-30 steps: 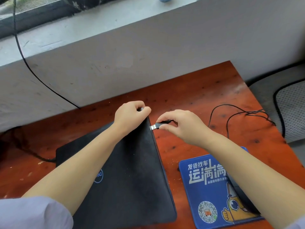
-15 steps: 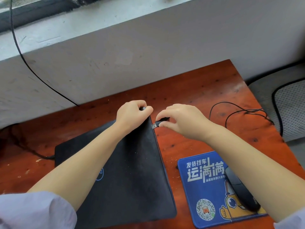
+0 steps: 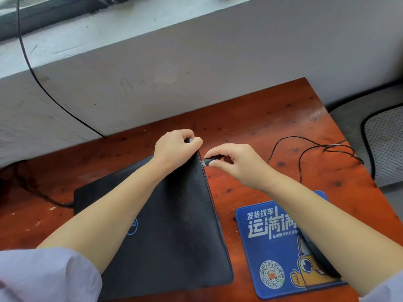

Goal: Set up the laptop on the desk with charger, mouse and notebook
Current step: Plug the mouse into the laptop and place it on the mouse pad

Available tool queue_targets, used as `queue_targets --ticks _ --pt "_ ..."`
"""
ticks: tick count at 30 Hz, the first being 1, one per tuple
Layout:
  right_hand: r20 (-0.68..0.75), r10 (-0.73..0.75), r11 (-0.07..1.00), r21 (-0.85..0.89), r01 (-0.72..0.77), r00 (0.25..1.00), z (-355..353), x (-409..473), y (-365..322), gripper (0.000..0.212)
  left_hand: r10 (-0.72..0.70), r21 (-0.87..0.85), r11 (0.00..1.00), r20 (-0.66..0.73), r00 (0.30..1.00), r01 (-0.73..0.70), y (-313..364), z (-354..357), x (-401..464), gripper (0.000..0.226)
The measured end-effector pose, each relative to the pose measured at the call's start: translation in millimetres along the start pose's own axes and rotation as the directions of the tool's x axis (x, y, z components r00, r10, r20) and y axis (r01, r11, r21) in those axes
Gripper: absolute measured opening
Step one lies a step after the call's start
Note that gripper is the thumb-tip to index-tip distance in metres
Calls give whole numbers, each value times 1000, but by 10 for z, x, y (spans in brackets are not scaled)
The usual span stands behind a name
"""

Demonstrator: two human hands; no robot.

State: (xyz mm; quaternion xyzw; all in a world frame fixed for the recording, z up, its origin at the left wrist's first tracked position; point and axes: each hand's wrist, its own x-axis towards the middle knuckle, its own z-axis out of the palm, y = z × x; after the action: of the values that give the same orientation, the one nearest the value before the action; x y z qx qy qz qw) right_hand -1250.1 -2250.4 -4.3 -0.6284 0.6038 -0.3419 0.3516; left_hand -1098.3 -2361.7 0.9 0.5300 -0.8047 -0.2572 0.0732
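Observation:
A closed black laptop (image 3: pixel 174 232) lies on the reddish wooden desk (image 3: pixel 250 118). My left hand (image 3: pixel 174 149) grips its far right corner. My right hand (image 3: pixel 235 164) pinches the black USB plug (image 3: pixel 206 162) of the mouse cable, and the metal tip touches the laptop's right edge. The thin black cable (image 3: pixel 301 158) loops over the desk behind my right wrist. A black mouse (image 3: pixel 320 258) sits on a blue mouse pad (image 3: pixel 272 243) to the right of the laptop, partly hidden by my right forearm. No notebook is in view.
A grey wall and window sill (image 3: pixel 130 40) back the desk. A black cable (image 3: pixel 43 88) hangs down the wall, and another cable (image 3: pixel 43 197) reaches the laptop's left side. A mesh chair seat (image 3: pixel 386 138) stands past the desk's right edge.
My right hand has carried the USB plug leftward from a small gap until its tip meets the laptop's right edge. My left hand has stayed on the corner.

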Motion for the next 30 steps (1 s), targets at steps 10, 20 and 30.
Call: queue_targets --ticks 10,20,30 --pt "-11 50 986 -160 -51 999 178 83 166 22 -51 37 998 36 998 50 -110 163 138 28" --pt "68 111 910 -408 -74 991 385 212 564 24 -121 131 986 137 983 103 -246 591 307 26" --pt "101 179 870 -481 -110 979 442 237 650 24 -110 137 987 171 979 87 -209 684 282 33"
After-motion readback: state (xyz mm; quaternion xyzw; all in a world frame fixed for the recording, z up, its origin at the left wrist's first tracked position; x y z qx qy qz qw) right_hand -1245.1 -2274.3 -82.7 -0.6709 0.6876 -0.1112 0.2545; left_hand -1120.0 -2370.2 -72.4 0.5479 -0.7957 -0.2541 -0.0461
